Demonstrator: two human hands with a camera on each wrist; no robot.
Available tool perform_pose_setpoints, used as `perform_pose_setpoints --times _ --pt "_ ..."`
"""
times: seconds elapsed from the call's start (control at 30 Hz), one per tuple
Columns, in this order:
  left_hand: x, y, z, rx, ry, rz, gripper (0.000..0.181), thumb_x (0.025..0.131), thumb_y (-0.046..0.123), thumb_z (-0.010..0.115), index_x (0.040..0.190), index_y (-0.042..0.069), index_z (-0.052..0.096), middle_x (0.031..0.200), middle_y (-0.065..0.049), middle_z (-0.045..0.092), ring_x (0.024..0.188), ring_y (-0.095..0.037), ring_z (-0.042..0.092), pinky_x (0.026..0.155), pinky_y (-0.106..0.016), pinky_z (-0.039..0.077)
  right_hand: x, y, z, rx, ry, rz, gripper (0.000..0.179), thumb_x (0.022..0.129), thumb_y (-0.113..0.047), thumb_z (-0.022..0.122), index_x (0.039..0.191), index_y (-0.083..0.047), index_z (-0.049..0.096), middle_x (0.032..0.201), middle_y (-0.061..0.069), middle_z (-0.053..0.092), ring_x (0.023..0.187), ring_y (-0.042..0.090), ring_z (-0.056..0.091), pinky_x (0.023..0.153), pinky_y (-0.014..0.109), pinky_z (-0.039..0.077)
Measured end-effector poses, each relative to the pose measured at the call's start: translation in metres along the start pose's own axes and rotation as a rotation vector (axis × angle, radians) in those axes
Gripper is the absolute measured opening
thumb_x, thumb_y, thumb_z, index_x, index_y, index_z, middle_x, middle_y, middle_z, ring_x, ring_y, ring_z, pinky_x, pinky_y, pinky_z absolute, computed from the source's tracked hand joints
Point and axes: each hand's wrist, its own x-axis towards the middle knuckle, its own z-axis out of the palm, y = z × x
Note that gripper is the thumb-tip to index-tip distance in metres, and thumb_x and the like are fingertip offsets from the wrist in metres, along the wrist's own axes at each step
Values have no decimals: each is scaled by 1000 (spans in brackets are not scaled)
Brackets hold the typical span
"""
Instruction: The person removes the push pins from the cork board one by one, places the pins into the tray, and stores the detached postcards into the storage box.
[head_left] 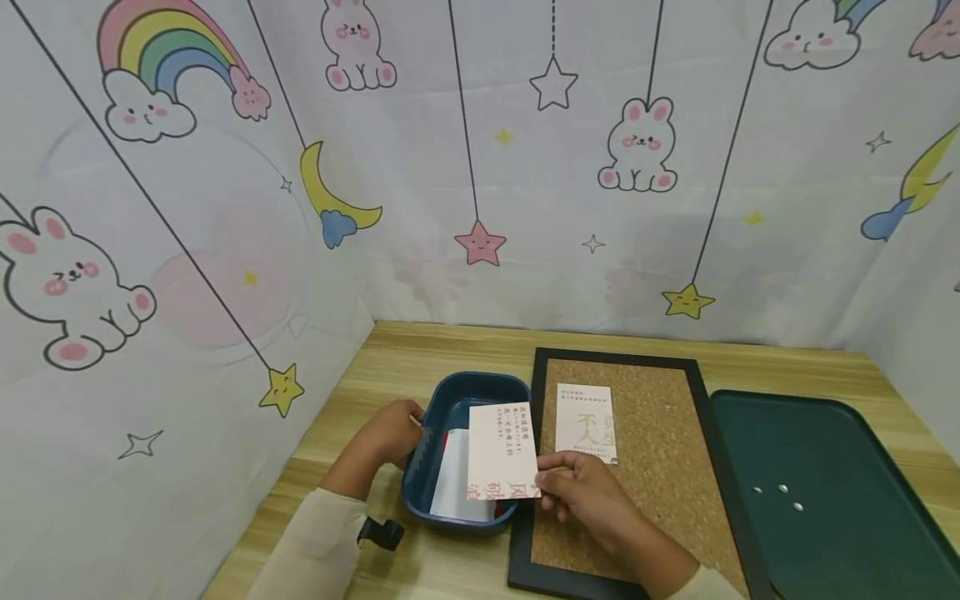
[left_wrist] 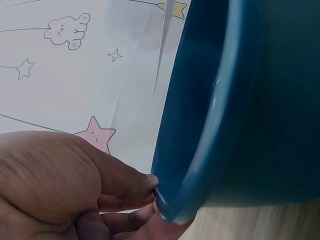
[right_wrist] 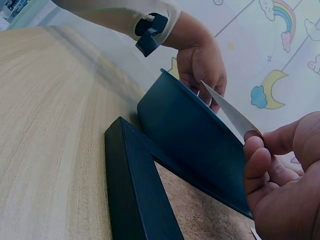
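My left hand point(head_left: 393, 431) pinches the left rim of a dark blue plastic basin point(head_left: 480, 379), thumb inside and fingers outside, as the left wrist view shows up close. Between the thumb and fingers of my right hand point(head_left: 588, 496) is a white card point(head_left: 501, 446) printed with columns of characters and larger red ones along its lower edge. That card hangs over the basin's right part. Inside the basin lie more white cards point(head_left: 452, 483) with a bit of red showing. In the right wrist view the held card point(right_wrist: 232, 111) appears nearly edge-on above the basin's rim.
A black-framed cork board point(head_left: 652, 500) lies right of the basin, bearing another printed card point(head_left: 583, 417) at its upper left. Farther right, a dark green tray point(head_left: 832, 450) holds several small shiny pins point(head_left: 783, 488). A patterned white curtain point(head_left: 555, 275) borders the wooden table point(head_left: 442, 337).
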Motion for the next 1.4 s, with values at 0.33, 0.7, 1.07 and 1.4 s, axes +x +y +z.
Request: perform_pose_setpoints --times 0.33,0.7,1.07,1.4 --pt "-1 1 0 -2 1 -4 27 92 1 57 117 -7 61 85 -14 65 59 -24 66 53 -37 58 1 2 5 -13 -16 -14 36 94 -8 68 122 10 58 81 12 69 64 12 59 54 22 47" --pt "-2 3 1 -2 18 4 26 91 0 57 115 -8 62 86 -14 64 57 -24 65 51 -36 57 3 3 9 -17 -21 -6 34 95 -8 68 121 10 60 81 6 68 69 13 61 54 22 47" --pt "-2 2 1 -22 -4 -6 26 93 1 56 117 -8 60 84 -14 66 59 -23 66 53 -37 58 5 4 12 -20 -19 16 36 95 -10 69 125 9 61 80 11 69 65 12 60 53 22 47" --pt "-5 3 0 -14 0 11 27 94 2 56 119 -9 60 86 -13 67 59 -24 67 54 -39 58 5 5 15 -29 -17 -2 31 97 -12 68 120 8 63 83 7 71 65 12 62 52 23 47"
